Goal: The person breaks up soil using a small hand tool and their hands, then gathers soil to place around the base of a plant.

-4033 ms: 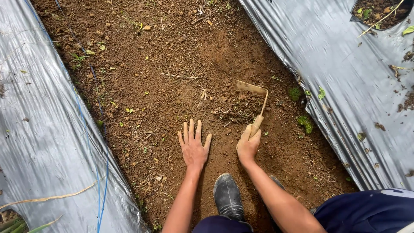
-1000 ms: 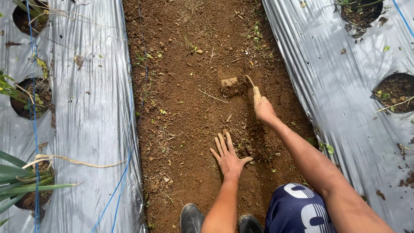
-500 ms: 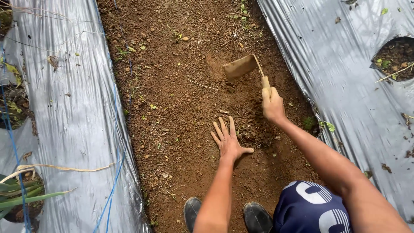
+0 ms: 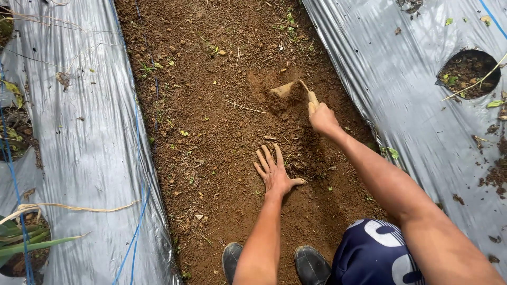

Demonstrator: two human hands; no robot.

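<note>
Head view, right hand (image 4: 323,119) clamped on soil-caked short-handled hoe (image 4: 296,91), left hand (image 4: 275,171) spread flat on dirt (image 4: 211,132)

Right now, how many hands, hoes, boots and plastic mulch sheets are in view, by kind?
Hands: 2, the left hand flat on soil, the right hand gripping the hoe
Hoe: 1
Boots: 2
Plastic mulch sheets: 2
Total: 7
</note>
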